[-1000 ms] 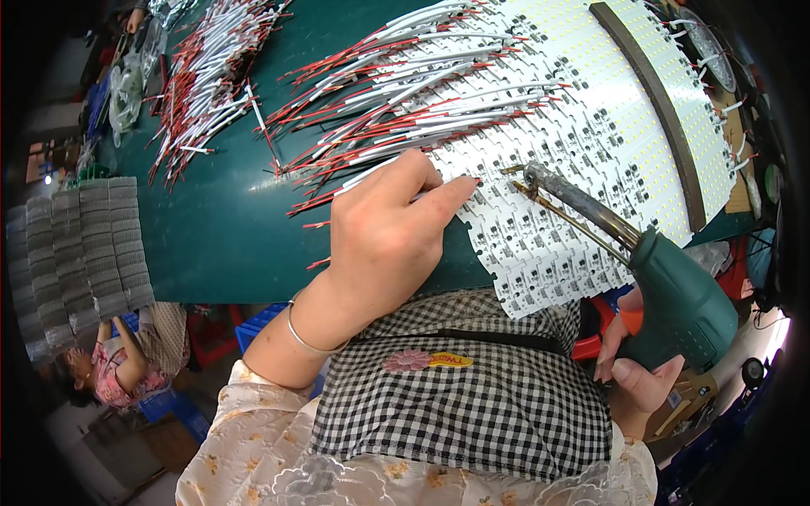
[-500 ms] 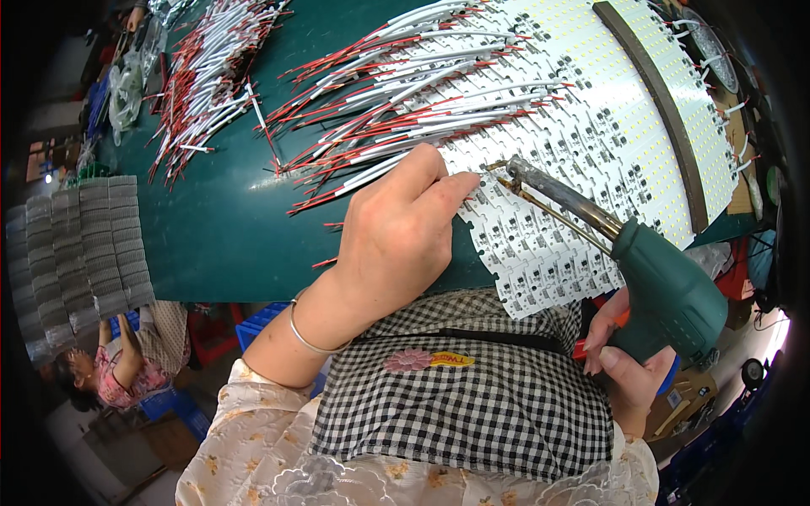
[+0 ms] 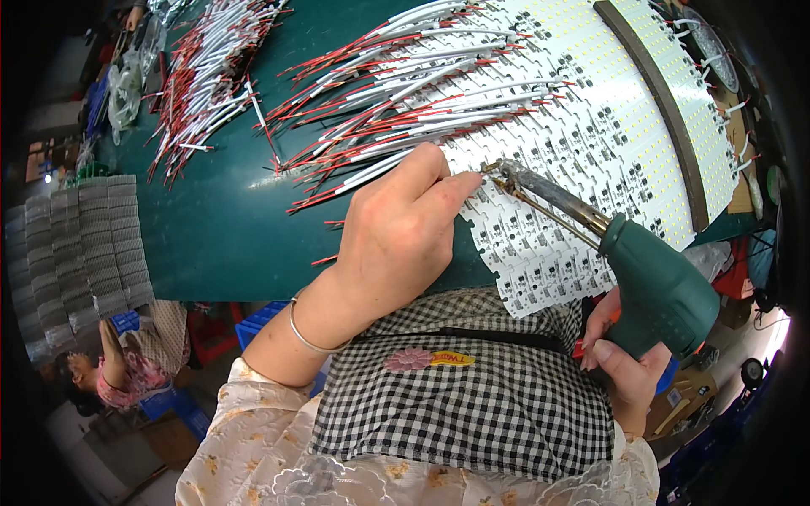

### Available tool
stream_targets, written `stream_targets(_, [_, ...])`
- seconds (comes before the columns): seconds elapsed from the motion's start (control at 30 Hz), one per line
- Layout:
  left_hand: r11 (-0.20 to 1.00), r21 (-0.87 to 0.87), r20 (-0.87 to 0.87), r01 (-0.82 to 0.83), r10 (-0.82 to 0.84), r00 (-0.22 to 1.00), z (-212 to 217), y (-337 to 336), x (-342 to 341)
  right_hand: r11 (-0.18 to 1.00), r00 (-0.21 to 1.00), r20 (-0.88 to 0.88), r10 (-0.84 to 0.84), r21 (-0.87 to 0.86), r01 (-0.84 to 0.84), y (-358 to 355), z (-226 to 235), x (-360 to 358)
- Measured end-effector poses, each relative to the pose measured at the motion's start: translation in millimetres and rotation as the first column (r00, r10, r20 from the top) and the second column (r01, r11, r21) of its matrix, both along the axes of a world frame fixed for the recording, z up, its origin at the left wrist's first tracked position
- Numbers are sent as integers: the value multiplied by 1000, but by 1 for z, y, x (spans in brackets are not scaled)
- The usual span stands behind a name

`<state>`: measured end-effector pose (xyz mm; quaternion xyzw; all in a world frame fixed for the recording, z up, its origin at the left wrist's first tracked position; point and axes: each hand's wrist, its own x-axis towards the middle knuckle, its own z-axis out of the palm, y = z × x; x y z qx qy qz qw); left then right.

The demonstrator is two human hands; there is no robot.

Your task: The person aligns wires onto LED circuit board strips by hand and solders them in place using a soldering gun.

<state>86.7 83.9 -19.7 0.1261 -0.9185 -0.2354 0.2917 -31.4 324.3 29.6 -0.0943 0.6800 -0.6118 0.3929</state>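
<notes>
My right hand (image 3: 629, 358) is wrapped round the handle of a green soldering gun (image 3: 662, 287) with a thin feed tube under its barrel. Its tip is right beside the fingertips of my left hand (image 3: 401, 223), over the near-left edge of a sheet of white circuit boards (image 3: 548, 244). Thumb and forefinger of my left hand are pinched together. Red wire ends (image 3: 325, 260) stick out on the left side of that hand; the part in the fingers is hidden. Beyond it, several white-sleeved wires (image 3: 380, 173) with red ends lie with one end on the boards.
A heap of loose red and white wires (image 3: 211, 76) lies at the far left of the green table (image 3: 211, 244). A dark curved bar (image 3: 658, 93) rests across the boards. Stacked grey parts (image 3: 84, 244) stand at the left edge. Another person (image 3: 126, 371) sits beyond them.
The soldering gun has shifted slightly left and its tip has come closer to my left fingertips. My left hand has stayed nearly still. The other person's arm has moved.
</notes>
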Motion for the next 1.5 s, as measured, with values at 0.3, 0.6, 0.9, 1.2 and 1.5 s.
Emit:
stream_targets(0.3, [1000, -9, 9, 14, -14, 1000, 1, 2, 1, 977, 998, 33, -54, -203, 59, 9, 4, -14])
stream_targets(0.6, [962, 257, 3, 97, -102, 995, 2, -7, -1, 993, 995, -56, -80, -90, 74, 15, 9, 0])
stream_targets(0.9, [987, 135, 35, 93, -98, 995, 0, -5, 1, 998, 999, 36, -34, -51, 36, 16, 6, 6])
stream_targets(1.2, [993, 57, 3, 107, -107, 994, -2, -5, 2, 988, 994, -80, 76, 140, -65, 25, 4, 10])
stream_targets(1.5, [994, 43, 0, 105, -105, 994, -1, -2, 0, 986, 992, -90, -92, -145, 78, 17, 3, 0])
